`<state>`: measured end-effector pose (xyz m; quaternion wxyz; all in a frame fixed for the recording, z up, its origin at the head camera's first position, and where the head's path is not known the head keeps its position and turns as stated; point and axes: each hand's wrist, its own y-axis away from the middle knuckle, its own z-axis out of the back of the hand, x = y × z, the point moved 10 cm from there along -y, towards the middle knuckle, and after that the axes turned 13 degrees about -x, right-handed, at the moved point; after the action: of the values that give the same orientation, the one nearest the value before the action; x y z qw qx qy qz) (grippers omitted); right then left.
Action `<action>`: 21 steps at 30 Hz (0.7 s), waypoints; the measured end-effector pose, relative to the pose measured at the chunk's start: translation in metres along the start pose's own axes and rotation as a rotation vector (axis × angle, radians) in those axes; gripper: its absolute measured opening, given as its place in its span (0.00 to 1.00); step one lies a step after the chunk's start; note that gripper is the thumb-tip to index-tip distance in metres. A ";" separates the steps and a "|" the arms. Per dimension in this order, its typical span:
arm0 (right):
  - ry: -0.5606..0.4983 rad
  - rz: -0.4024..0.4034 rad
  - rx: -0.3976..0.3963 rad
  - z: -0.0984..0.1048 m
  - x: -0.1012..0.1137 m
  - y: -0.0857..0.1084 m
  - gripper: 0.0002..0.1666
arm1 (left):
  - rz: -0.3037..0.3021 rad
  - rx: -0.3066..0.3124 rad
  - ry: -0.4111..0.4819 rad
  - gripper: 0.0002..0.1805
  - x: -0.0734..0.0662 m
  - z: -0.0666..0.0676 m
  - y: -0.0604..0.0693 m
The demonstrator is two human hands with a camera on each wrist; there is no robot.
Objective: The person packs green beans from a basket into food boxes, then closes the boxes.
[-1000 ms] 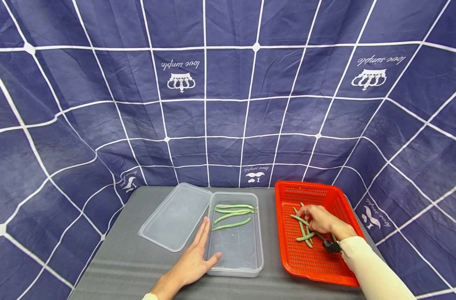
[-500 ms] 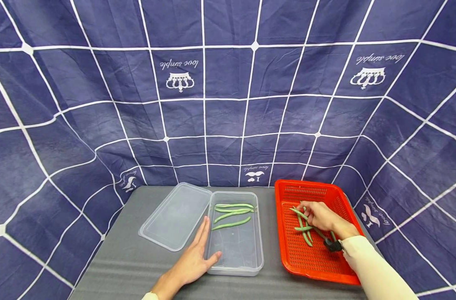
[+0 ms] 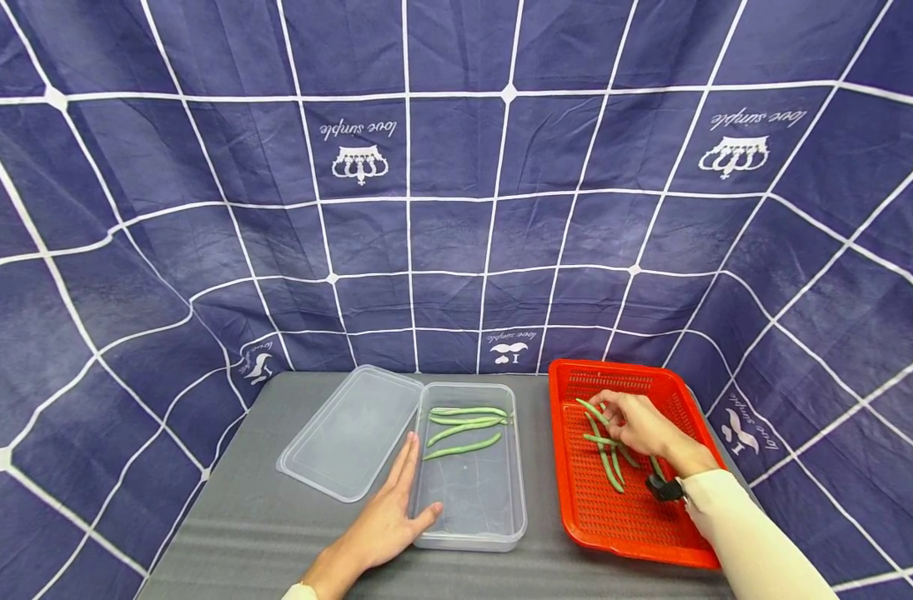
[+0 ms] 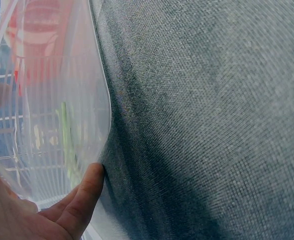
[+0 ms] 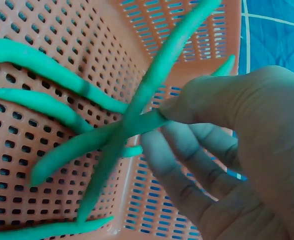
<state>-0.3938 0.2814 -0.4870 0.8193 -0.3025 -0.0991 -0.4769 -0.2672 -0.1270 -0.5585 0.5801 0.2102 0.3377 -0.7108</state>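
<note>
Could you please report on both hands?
Right hand pinching green bean inside red basket. Left hand against clear box. Right wrist view: another bean crossing held one.

From above, the head camera looked forward and down; the left wrist camera looked closely along a clear rectangular plastic box, the right closely into a red perforated plastic basket, both shared with the head view.

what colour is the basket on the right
The basket is bright orange-red; the head view shows it best.
</note>
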 end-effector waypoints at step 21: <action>-0.034 0.156 -0.211 0.028 0.045 -0.017 0.35 | -0.006 -0.001 -0.002 0.66 0.000 0.000 0.001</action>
<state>-0.3808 0.2590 -0.4372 0.8159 -0.4017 -0.0382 -0.4142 -0.2665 -0.1266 -0.5585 0.5785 0.2082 0.3380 -0.7126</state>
